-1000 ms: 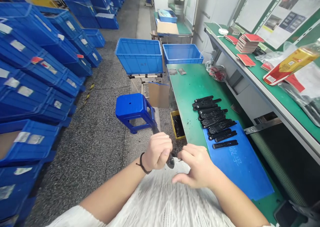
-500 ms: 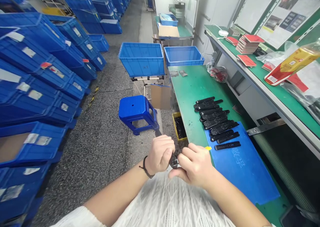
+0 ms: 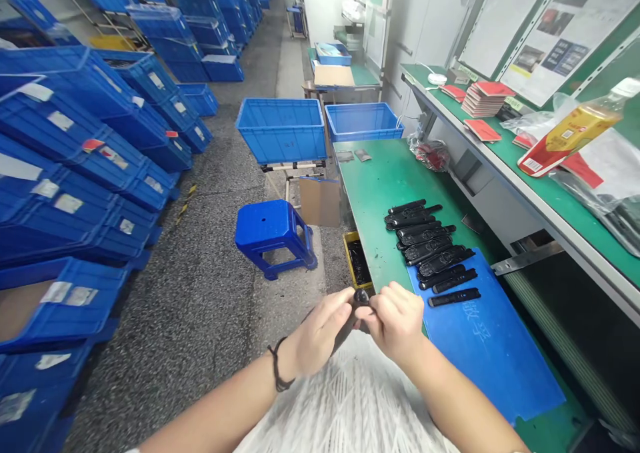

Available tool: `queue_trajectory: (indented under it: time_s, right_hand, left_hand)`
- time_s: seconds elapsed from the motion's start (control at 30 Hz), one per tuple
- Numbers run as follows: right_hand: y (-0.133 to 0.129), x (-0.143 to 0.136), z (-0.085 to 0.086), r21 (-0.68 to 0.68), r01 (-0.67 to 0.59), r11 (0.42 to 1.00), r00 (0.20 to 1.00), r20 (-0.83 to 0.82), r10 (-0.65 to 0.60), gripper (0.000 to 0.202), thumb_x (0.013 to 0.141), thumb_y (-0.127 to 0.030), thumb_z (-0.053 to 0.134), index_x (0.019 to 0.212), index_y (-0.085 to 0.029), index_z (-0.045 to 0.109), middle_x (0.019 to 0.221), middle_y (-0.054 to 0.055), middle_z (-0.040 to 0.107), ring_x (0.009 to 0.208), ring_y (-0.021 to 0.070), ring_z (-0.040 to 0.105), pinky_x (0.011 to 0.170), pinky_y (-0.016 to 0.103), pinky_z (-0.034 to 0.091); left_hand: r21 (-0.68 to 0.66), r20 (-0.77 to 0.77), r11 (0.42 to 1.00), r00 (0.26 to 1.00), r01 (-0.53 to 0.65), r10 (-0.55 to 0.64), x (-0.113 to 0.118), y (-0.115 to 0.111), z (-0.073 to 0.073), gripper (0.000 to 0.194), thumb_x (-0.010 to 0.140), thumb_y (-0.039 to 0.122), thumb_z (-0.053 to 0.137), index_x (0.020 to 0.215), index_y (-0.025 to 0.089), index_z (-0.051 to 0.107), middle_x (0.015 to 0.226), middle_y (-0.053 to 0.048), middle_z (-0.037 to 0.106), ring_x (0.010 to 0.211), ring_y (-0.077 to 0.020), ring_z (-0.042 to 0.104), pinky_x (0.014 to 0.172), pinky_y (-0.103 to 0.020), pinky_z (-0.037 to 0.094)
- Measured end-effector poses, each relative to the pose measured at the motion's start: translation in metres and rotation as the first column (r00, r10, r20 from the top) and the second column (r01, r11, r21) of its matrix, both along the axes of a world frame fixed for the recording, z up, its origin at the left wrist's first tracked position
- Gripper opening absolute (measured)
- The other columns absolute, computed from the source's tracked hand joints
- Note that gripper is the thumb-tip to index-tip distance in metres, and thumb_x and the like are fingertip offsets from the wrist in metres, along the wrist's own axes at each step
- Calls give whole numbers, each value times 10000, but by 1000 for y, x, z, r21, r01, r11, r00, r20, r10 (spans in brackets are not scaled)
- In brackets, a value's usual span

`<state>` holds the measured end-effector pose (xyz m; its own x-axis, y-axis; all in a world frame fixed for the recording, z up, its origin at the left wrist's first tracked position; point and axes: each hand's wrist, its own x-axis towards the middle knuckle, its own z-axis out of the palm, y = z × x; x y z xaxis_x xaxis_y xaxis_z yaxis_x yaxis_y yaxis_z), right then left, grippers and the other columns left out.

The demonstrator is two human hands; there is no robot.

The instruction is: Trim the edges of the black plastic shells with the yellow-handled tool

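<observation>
My left hand [image 3: 323, 333] is closed around a long black plastic part [image 3: 361, 298], held close to my white top with its rounded end up. My right hand [image 3: 397, 316] is closed, its fingers and thumb against that rounded end. A yellow-handled tool was in it a moment ago; the fingers now hide it. Most of the black part is covered by my hands. To the right lies a row of similar black parts [image 3: 425, 246], partly on the green table [image 3: 370, 180] and partly on a blue sheet [image 3: 485, 346].
A blue stool [image 3: 265, 223] stands ahead, with a blue crate [image 3: 280, 133] on a rack behind. Below the table edge is a yellow-rimmed bin [image 3: 350, 256]. Stacked blue crates [image 3: 75, 146] line the left. A bottle [image 3: 570, 133] and red cards [image 3: 485, 98] lie on the shelf.
The black part has been turned, so its rounded end now points up between my hands. My left hand has rolled and its fingers have straightened somewhat. The yellow tool end has gone from sight.
</observation>
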<state>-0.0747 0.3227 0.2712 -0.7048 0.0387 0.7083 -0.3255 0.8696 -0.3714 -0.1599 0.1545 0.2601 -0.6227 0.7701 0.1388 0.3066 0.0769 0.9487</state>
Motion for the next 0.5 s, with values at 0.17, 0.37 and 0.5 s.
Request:
queue_trajectory:
  time_s: [0.17, 0.37, 0.5]
  right_hand:
    - [22, -2, 18, -158, -104, 982, 974, 185, 133, 156, 1056, -133, 407, 1062, -186, 554, 819, 25, 551, 744, 161, 480, 663, 289, 365]
    - [31, -7, 34, 116, -106, 988, 976, 203, 81, 292, 1075, -199, 342, 1009, -186, 627, 754, 15, 509, 687, 166, 406, 632, 314, 294]
    - [26, -11, 43, 5, -112, 994, 959, 261, 107, 612, 1035, -736, 342, 895, -191, 581, 725, -4, 511, 651, 140, 433, 614, 302, 284]
  left_hand:
    - [49, 225, 998, 974, 27, -38, -14, -4, 1, 547, 1076, 628, 312, 860, 183, 546, 671, -7, 549, 583, -147, 481, 563, -278, 362]
    - [101, 169, 995, 985, 8, -26, -14, 1, 13, 586, 1077, 628, 311, 775, 180, 539, 647, 7, 469, 574, -136, 409, 572, -290, 301]
    - [74, 28, 997, 999, 27, -29, -12, 1, 18, 589, 1084, 614, 298, 717, 189, 479, 658, 5, 441, 599, -143, 403, 602, -311, 275]
